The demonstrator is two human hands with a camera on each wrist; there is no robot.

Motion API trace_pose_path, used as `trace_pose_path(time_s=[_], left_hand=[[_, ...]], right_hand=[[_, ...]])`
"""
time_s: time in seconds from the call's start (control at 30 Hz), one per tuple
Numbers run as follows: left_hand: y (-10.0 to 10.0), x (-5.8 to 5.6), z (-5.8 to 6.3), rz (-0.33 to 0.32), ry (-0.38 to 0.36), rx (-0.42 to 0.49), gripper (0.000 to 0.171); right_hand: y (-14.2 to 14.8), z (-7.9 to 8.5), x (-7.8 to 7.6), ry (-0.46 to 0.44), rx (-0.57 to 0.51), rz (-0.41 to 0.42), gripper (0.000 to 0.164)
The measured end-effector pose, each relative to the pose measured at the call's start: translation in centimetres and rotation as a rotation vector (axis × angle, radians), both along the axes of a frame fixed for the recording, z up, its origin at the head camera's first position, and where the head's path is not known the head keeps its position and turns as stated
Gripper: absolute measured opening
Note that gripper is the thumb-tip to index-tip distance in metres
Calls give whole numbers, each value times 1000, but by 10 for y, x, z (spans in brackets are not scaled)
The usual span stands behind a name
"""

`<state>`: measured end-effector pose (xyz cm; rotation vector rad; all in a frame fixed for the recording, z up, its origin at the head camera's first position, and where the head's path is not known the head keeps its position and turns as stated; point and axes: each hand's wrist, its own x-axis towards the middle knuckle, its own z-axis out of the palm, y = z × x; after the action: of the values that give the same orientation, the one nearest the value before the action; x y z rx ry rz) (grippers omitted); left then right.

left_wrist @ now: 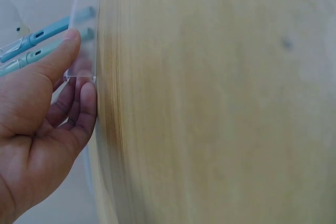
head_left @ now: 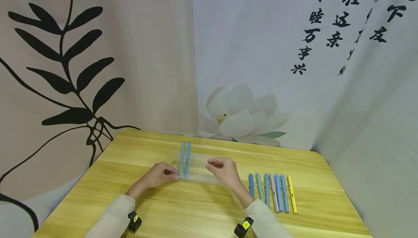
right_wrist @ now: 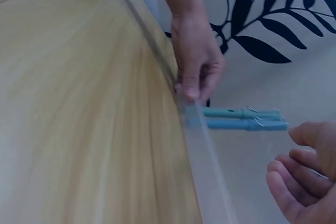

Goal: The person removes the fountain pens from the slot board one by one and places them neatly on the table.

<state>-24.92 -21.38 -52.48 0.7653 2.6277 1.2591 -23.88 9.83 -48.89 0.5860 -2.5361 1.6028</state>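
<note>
A clear plastic pen stand (head_left: 204, 178) rests on the wooden table. Two fountain-pen-like pens stand in its left end: a pale green pen (head_left: 182, 158) and, beside it, a blue pen (head_left: 187, 159). My left hand (head_left: 159, 174) pinches the stand's left corner; in the left wrist view the thumb (left_wrist: 67, 51) lies on one face and the fingers curl behind. Over the right part of the stand hovers my right hand (head_left: 225, 172). Its fingers are loosely bent, with nothing between thumb and fingertips in the right wrist view, apart from the pens.
Several capped pens lie side by side on the table at the right, among them a blue pen (head_left: 251, 185), a greyish pen (head_left: 274, 192) and a yellow pen (head_left: 292, 194). Behind the table (head_left: 143, 151) hangs a printed curtain (head_left: 156, 67).
</note>
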Motion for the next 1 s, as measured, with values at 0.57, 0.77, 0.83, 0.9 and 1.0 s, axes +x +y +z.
trace_pose_path(time_s=[0.57, 0.77, 0.83, 0.9, 1.0], left_hand=[[0, -1, -1, -7, 24, -7, 14], [0, 0, -1, 0, 24, -8, 14], [0, -1, -1, -7, 21, 0, 14], [0, -1, -1, -13, 16, 7, 14], [0, -2, -1, -23, 3, 20, 13]], right_hand=[[-60, -14, -12, -23, 25, -38, 23], [-71, -15, -15, -48, 20, -69, 21], [-74, -16, -16, -57, 14, -75, 23], [-76, -15, -17, -65, 8, -80, 23], [-80, -16, -18, -75, -1, -93, 23]])
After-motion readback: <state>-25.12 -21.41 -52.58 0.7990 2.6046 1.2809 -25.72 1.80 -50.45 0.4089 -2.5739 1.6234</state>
